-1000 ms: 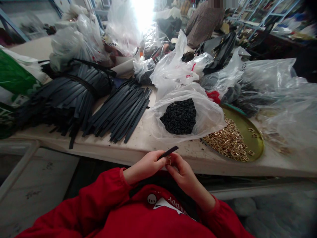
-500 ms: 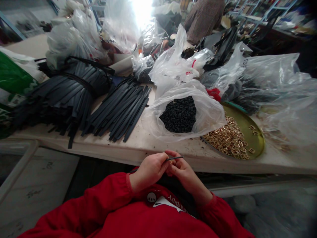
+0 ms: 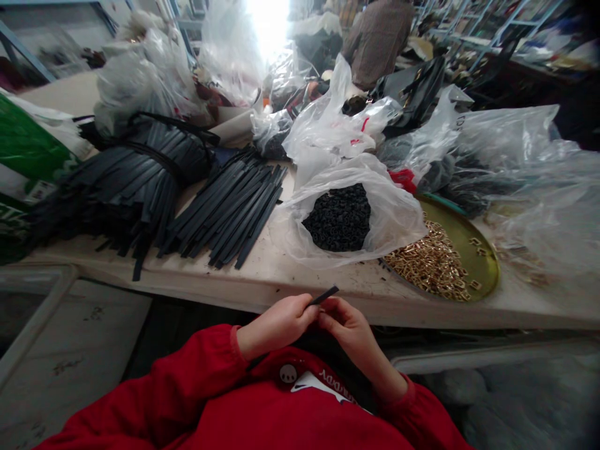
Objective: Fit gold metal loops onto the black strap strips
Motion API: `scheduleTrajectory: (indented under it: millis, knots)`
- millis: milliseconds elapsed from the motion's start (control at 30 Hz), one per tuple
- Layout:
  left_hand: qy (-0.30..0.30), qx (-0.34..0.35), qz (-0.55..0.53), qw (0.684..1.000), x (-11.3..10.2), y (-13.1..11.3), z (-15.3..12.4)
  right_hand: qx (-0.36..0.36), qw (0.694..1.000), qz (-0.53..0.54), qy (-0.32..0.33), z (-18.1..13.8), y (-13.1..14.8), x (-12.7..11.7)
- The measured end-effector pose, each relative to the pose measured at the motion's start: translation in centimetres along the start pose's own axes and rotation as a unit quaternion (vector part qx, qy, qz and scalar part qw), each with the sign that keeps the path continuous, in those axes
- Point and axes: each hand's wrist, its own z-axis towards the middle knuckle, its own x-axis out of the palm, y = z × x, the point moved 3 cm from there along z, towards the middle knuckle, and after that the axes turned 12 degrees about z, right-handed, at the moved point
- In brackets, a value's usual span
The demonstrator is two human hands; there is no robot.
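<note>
Table edge (image 3: 262, 294): slim black strap (image 3: 324, 295)

A pale, scuffed counter (image 3: 262, 275) crosses the middle of the frame. On it lie black straps (image 3: 229, 209) left of centre, an open plastic bag of black rings (image 3: 340, 219) at centre, and a brass tray (image 3: 473, 250) of gold buckles (image 3: 434, 265) at right.

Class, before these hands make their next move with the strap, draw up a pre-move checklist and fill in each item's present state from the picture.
1. Black strap pinched by left hand: ok.
2. Right hand at the strap: ok.
3. Buckle in the right hand: cannot tell.
4. Gold buckles heaped on the green tray: ok.
5. Bag of black loops open: ok.
6. Spare straps on the table: ok.
</note>
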Motion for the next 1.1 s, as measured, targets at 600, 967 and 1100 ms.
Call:
scheduleTrajectory:
  millis: [600,967,1100]
  knots:
    - [-0.041,0.034,0.086,0.995,-0.7,0.7,-0.4,0.13,0.889,0.411,-0.154,1.1,0.5,-0.3]
    - [0.031,-0.068,-0.233,0.97,0.7,0.5,0.7,0.002,0.981,0.143,-0.132,0.4,0.0,1.3]
    - [0.037,-0.072,-0.262,0.962,0.4,0.3,0.5,0.017,0.982,0.158,-0.101,0.3,0.2,1.4]
